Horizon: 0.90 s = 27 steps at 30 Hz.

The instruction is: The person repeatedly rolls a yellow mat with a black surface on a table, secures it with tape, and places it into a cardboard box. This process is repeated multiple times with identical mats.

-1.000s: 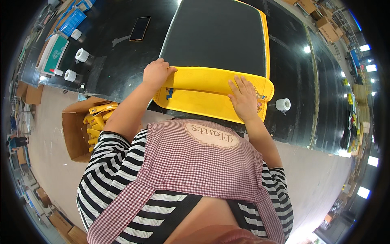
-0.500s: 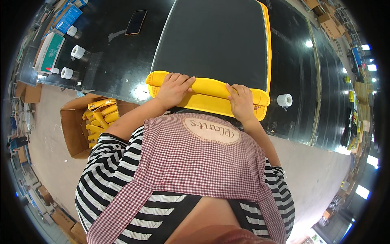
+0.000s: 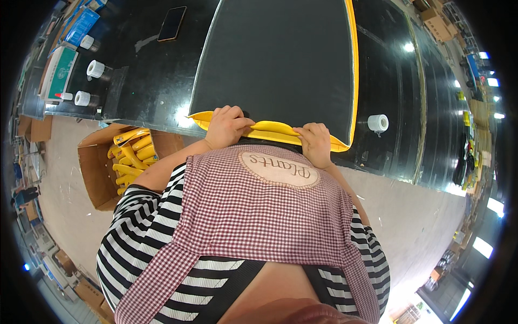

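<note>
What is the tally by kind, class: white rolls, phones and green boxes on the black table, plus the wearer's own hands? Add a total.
White rolls: 4
Phone: 1
Green box: 1
Hands: 2, left hand and right hand
Total: 8

The far end of the dark sheet runs out of view at the top. I can't see the stretches of yellow edge behind the left hand and right hand. The left forearm covers part of the cardboard box; a dark shape farther left is too small to identify.
</note>
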### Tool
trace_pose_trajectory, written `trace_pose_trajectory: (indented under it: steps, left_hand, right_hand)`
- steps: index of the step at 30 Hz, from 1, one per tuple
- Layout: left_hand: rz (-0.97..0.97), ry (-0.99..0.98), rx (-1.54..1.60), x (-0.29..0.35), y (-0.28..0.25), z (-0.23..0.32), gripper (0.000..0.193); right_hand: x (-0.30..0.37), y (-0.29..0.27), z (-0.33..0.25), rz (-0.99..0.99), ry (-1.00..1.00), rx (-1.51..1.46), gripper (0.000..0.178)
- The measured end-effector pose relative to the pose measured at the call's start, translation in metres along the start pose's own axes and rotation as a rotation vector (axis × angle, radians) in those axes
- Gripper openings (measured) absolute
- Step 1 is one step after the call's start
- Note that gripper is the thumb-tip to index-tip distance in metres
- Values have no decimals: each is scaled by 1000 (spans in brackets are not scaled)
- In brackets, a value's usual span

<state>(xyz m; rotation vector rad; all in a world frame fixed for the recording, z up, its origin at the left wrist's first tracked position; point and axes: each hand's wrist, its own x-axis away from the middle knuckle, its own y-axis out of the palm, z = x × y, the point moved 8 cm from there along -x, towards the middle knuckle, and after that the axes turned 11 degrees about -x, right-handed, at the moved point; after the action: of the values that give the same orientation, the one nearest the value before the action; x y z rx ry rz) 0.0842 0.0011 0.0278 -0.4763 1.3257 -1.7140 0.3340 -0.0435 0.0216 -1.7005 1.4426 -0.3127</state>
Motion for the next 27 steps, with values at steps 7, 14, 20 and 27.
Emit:
trace_pose_trajectory:
  steps: [7, 14, 20, 27]
  left_hand:
    - [-12, -23, -58, -11, 7, -7, 13]
    - [-297, -204, 11, -41, 22, -22, 19]
    - [-287, -342, 9, -43, 18, -27, 14]
    - [-149, -92, 6, -38, 21, -23, 12]
  right_hand:
    - [-27, 5, 23, -297, 378, -126, 16]
    - [-46, 14, 64, -459, 722, -232, 22]
    - [-53, -2, 50, -324, 801, -173, 23]
    - [-52, -2, 24, -239, 476, 61, 15]
